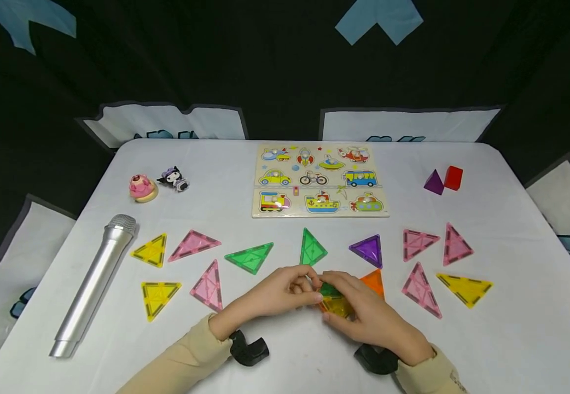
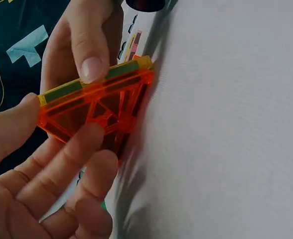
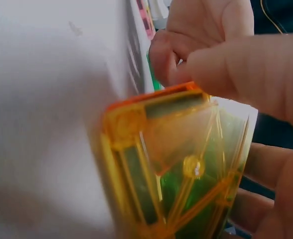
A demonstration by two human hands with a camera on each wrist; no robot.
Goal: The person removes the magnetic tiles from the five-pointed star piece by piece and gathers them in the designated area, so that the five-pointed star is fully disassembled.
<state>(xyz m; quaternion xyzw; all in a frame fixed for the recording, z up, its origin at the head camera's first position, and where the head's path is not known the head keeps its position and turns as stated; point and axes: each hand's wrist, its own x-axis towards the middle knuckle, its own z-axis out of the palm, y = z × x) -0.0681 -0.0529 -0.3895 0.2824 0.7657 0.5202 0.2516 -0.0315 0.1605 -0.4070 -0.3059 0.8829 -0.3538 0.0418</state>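
Observation:
Both hands meet at a small cluster of joined translucent magnetic tiles, with yellow, green and orange faces. My right hand grips it from the right, its thumb on the near side. From the left, my left hand pinches a corner with thumb and curled fingers. In the left wrist view, an orange triangular tile faces the left fingers, with a yellow edge along its top. The right wrist view shows a yellow face with green behind it. Beside the right hand, another orange tile is partly covered.
Green, purple, pink and yellow triangular tiles lie around the hands. A vehicle puzzle board lies behind. At left are a silver microphone and small figures; at far right, a red block.

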